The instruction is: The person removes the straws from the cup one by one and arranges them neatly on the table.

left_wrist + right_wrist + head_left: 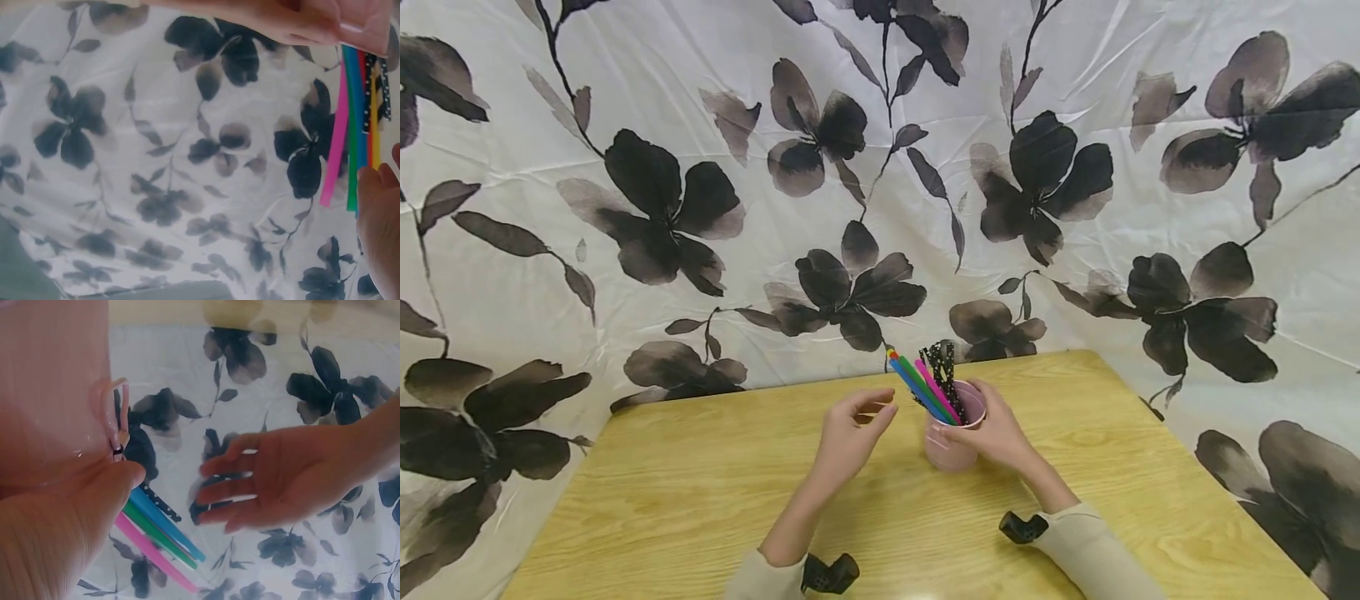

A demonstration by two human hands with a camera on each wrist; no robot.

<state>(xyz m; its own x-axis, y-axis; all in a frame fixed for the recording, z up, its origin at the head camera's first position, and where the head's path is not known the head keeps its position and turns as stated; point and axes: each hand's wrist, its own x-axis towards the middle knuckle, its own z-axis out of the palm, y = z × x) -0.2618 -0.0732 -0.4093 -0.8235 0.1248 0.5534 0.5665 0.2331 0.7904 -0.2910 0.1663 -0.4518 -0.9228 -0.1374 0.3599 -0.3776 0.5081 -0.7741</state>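
Observation:
My right hand (992,429) grips a pink cup (951,454) by its rim and side. Straws stand in the cup: a blue straw (917,387), a green straw (165,534) and a pink straw (337,137), along with black dotted straws (942,362). Red and yellow ones show beside them in the left wrist view. They lean left out of the opening. Left of them my left hand (853,429) hovers above the table with relaxed, slightly bent fingers and holds nothing. A small loop (119,412) sticks out from the cup's side. Whether the cup's base touches the table I cannot tell.
The light wooden table (685,492) spreads beneath both hands. A white cloth with dark flowers (880,225) hangs behind the table and along its sides. Black wrist devices (831,573) are worn at both sleeves.

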